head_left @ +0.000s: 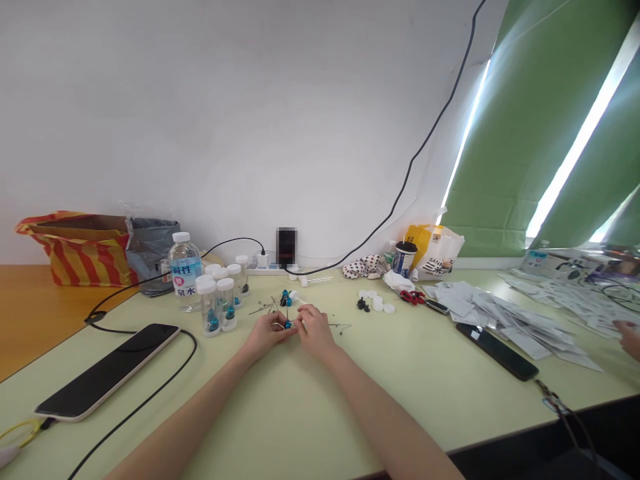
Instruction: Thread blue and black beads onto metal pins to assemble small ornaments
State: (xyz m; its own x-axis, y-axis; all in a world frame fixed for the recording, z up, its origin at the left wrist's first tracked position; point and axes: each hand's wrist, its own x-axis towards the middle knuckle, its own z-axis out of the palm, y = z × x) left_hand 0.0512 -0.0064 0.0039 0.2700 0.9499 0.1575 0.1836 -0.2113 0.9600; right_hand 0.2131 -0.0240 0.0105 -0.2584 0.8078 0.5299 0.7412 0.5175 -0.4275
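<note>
Near the middle of the table, my left hand (266, 335) pinches a small shiny blue bead-like piece (288, 325) with a thin dark stem sticking up. Close against it, my right hand (317, 331) has its fingers drawn together at the piece; what lies between those fingertips is too small to make out. Just beyond the hands are more blue pieces (285, 298) beside a white cap (294, 295). Thin metal pins lie on both sides. To the left stand several clear tubes (209, 313) with white caps, some with blue pieces inside.
A water bottle (185, 273) stands behind the tubes. Left lies a large phone (110, 370) with a black cable. On the right are white caps (378, 304), black parts (363, 305), red-handled pliers (413, 297), another phone (497, 351), white packets (515, 317) and another person's hand (629, 339).
</note>
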